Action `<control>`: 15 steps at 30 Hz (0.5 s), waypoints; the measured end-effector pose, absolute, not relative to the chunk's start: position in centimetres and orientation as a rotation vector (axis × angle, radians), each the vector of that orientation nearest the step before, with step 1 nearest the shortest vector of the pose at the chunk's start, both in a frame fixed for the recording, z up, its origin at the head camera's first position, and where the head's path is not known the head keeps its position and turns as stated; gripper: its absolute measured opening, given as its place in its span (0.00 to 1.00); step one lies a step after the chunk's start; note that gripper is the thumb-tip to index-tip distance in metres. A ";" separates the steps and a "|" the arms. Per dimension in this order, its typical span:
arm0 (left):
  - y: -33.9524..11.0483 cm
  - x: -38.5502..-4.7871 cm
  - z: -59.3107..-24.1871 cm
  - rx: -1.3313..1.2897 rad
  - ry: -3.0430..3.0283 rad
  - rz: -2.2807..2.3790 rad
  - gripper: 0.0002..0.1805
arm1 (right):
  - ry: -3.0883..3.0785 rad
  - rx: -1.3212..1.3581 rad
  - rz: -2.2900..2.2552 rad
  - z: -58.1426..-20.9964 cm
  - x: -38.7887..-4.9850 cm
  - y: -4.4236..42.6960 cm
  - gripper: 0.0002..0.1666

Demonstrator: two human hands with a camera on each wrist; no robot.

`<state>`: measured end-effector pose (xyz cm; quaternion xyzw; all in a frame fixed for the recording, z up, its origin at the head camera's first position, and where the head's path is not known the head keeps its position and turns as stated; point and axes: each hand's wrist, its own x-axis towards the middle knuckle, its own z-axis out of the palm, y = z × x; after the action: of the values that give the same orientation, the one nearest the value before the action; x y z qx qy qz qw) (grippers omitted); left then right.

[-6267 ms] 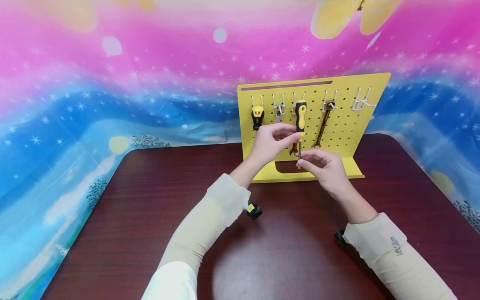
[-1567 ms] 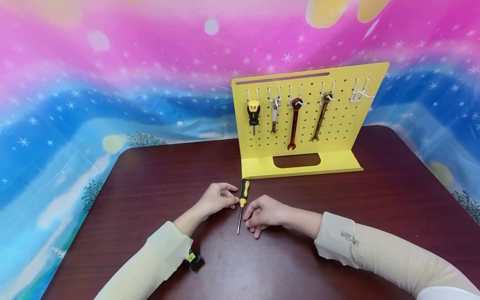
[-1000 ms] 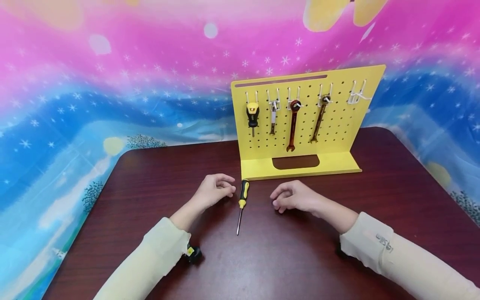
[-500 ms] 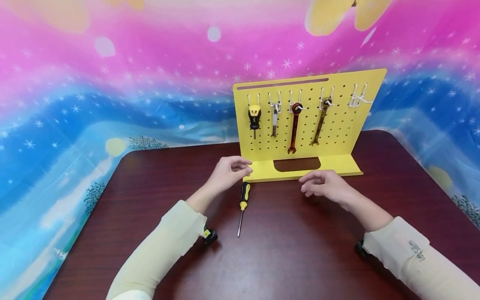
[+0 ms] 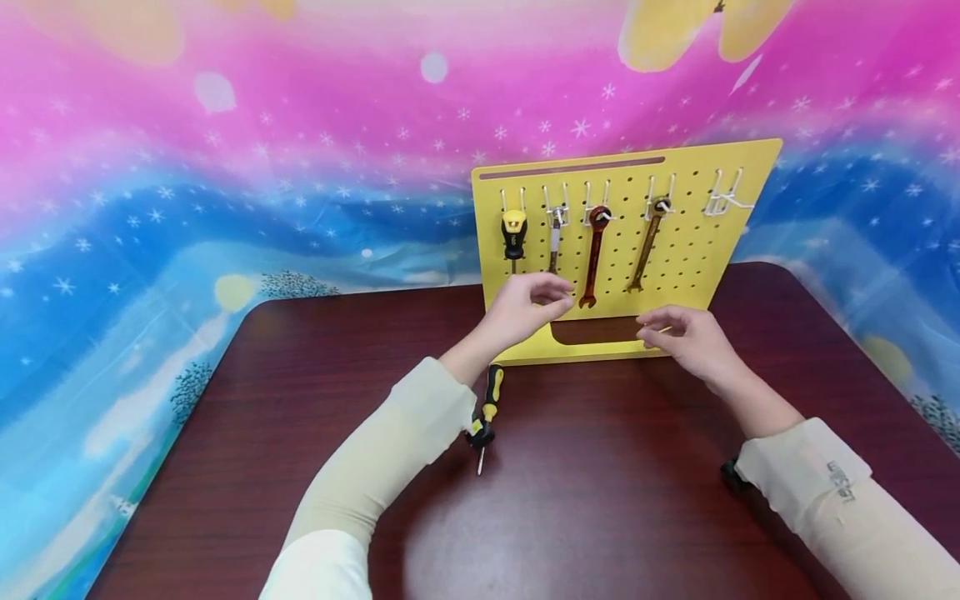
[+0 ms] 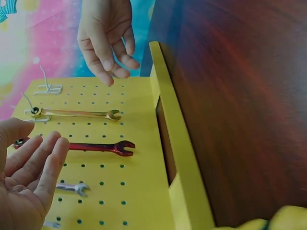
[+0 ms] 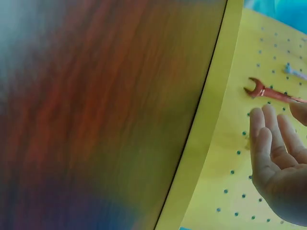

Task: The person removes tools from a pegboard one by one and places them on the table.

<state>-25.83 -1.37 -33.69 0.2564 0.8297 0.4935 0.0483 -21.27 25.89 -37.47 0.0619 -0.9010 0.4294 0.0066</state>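
My left hand (image 5: 528,308), fingers loosely bent and holding nothing, is in front of the yellow pegboard (image 5: 686,242), left of the red wrench (image 5: 593,265). Farther right, my right hand (image 5: 693,340) hovers before the board's lower part, also holding nothing. The red wrench hangs from a hook, its forked end down, between a gold wrench (image 5: 647,250) and a small silver wrench (image 5: 555,237) partly hidden by the left hand. A black-and-yellow screwdriver (image 5: 494,385) lies on the table below the left wrist, its middle partly covered by the wrist camera.
A stubby screwdriver (image 5: 513,236) hangs at the board's left end. The white hook (image 5: 722,202) at its right end bears no tool. The board's foot (image 5: 600,351) stands on the dark wooden table (image 5: 585,500). A patterned cloth (image 5: 360,167) hangs behind.
Earlier both hands held the long screwdriver before the board; it was then laid on the table and let go. Since then, both hands have moved rightward and up toward the board.
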 end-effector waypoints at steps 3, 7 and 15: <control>-0.2 -26.3 -33.2 0.811 2.525 1.515 0.16 | -2.774 0.137 1.310 -37.4 -21.8 26.3 0.19; 1.4 -26.5 -32.9 0.810 2.509 1.543 0.16 | -2.708 0.064 1.291 -37.5 -22.7 26.6 0.21; 4.5 -27.4 -32.7 0.840 2.486 1.586 0.20 | -2.544 -0.040 1.372 -37.8 -24.5 26.6 0.23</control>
<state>-27.40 4.47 -32.68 0.2738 0.8102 0.5169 0.0380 -24.48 26.55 -37.84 -0.0136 -0.8732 0.4708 0.1250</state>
